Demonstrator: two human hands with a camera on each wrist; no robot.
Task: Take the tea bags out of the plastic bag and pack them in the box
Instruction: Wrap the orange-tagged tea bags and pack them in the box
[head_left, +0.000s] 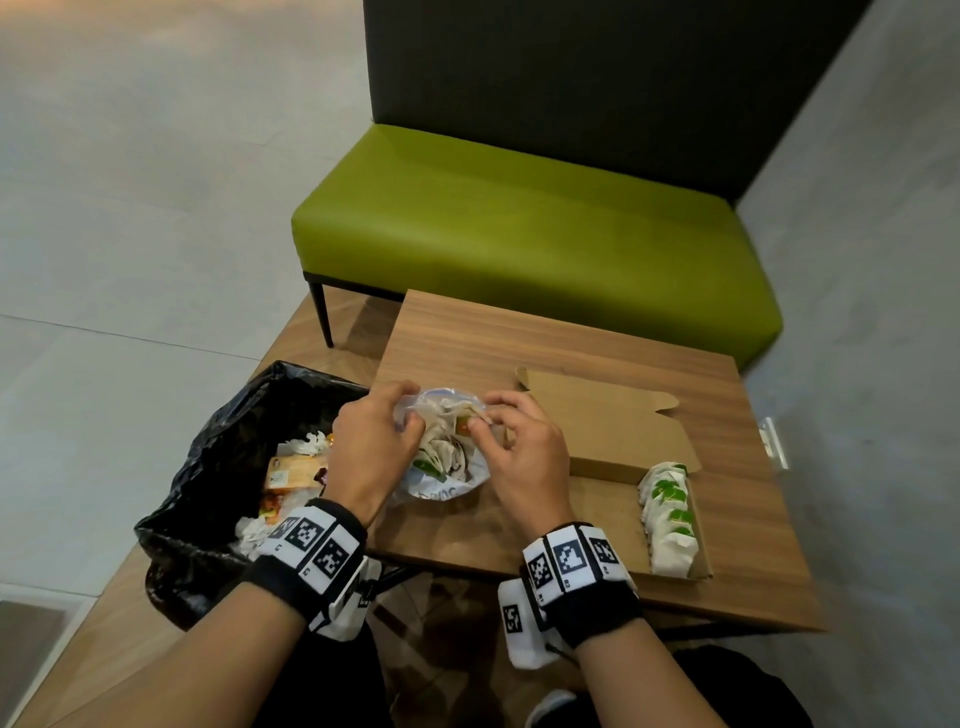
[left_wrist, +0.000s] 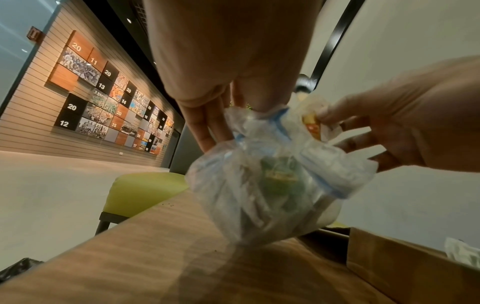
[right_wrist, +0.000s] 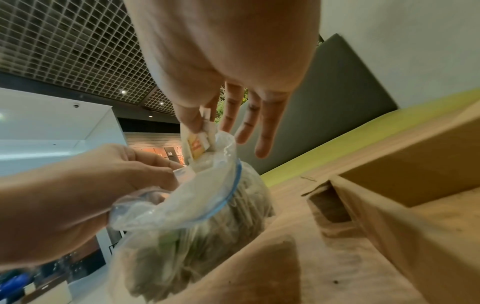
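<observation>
A clear zip plastic bag (head_left: 441, 457) (left_wrist: 265, 181) (right_wrist: 187, 222) full of tea bags stands on the wooden table (head_left: 467, 338). My left hand (head_left: 371, 441) (left_wrist: 223, 98) (right_wrist: 85, 185) grips the bag's left rim and holds the mouth apart. My right hand (head_left: 514, 447) (right_wrist: 205, 121) (left_wrist: 389, 125) pinches a tea bag (right_wrist: 198, 142) (left_wrist: 311, 125) with a yellow-red tag at the bag's mouth, its other fingers straight. The open cardboard box (head_left: 613, 499) lies to the right, with a row of tea bags (head_left: 670, 514) along its right side.
A black-lined bin (head_left: 234, 467) with rubbish stands left of the table, just under my left wrist. A green bench (head_left: 519, 234) sits beyond the table. The box's lid flap (head_left: 608, 415) lies back behind my right hand.
</observation>
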